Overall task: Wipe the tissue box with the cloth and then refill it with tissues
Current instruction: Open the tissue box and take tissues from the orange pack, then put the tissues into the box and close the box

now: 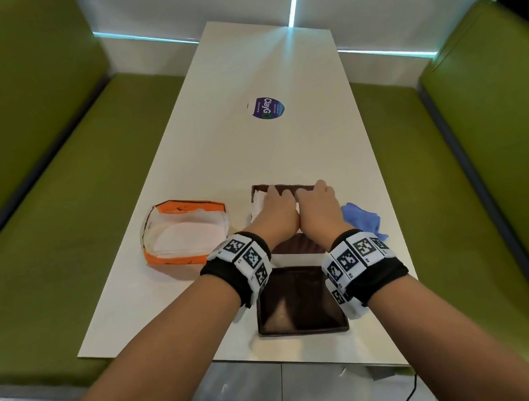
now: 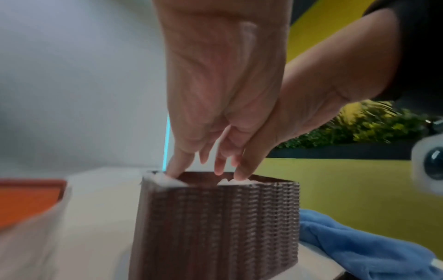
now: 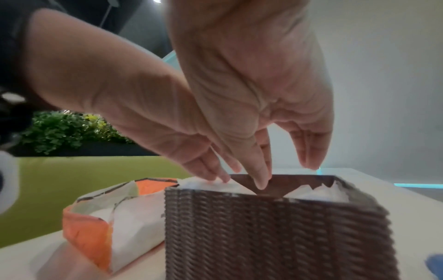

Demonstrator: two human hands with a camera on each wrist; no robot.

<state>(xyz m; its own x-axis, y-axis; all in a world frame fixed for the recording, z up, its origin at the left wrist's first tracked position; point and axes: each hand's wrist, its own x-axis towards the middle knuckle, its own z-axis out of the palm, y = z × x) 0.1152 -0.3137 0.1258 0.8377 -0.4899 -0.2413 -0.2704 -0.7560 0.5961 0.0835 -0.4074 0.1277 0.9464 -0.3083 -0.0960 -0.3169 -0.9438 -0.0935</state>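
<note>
Refill under way | both hands, left (image 1: 275, 214) and right (image 1: 317, 205), fingers straight, press white tissues (image 3: 215, 186) into brown woven tissue box (image 2: 215, 223) mid-table | blue cloth (image 1: 361, 219) beside, seemingly wiped | dark lid (image 1: 298, 302) still off

Stretching up the middle of the frame: a long white table (image 1: 270, 71). Lying on it, a round purple sticker (image 1: 268, 108) at centre; sitting lower left, an orange tissue pack (image 1: 185, 235); standing beside it, a brown woven tissue box (image 3: 275, 236); resting right, a blue cloth (image 1: 361, 219); lying at bottom, a dark lid (image 1: 298, 302).
</note>
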